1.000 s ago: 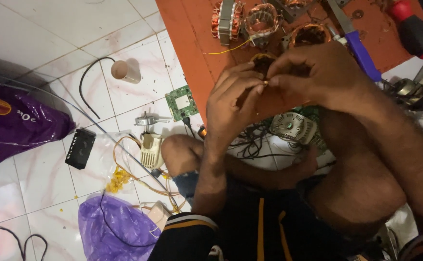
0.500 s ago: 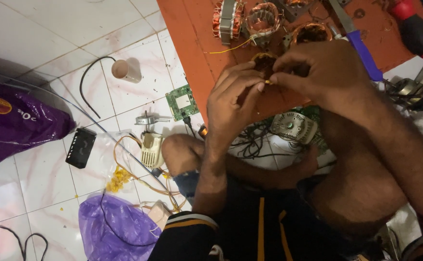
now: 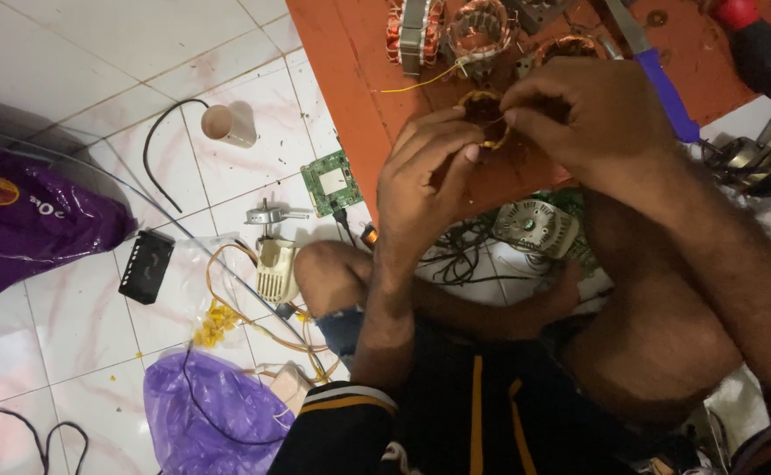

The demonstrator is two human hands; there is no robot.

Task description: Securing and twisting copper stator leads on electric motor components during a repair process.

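Both hands meet over the orange board (image 3: pixel 341 79) in the head view, the only one I have. My left hand (image 3: pixel 429 176) has its fingers curled in, the tips pinched at the near edge of a small copper coil (image 3: pixel 484 110); my right hand (image 3: pixel 592 114) is closed too, thumb and forefinger nipping what looks like a fine strand at the coil's right side, though the strand itself is too thin for me to be sure of. The coil sits between my fingertips, just above the board and close under the two bigger windings (image 3: pixel 478 31). What worries me is the wire: it looks hair-thin, and a tug from the right hand while the left holds firm could snap it or scrape off its varnish. If my left pinch slackens, I reckon the coil would drop to the board and roll among the windings, or off the edge to the tiles, where the fan motor (image 3: pixel 535 227), the green circuit board (image 3: pixel 331 182) and a tangle of black leads lie by my knee. The loose yellow wire (image 3: pixel 412 84) trailing across the board could catch a finger and drag the winding it hangs from. The blue-handled tool (image 3: pixel 658 84) lies just behind my right hand, and a careless backward move of the wrist could knock it. My hands shade the coil, so I could easily misjudge which turn I have hold of.
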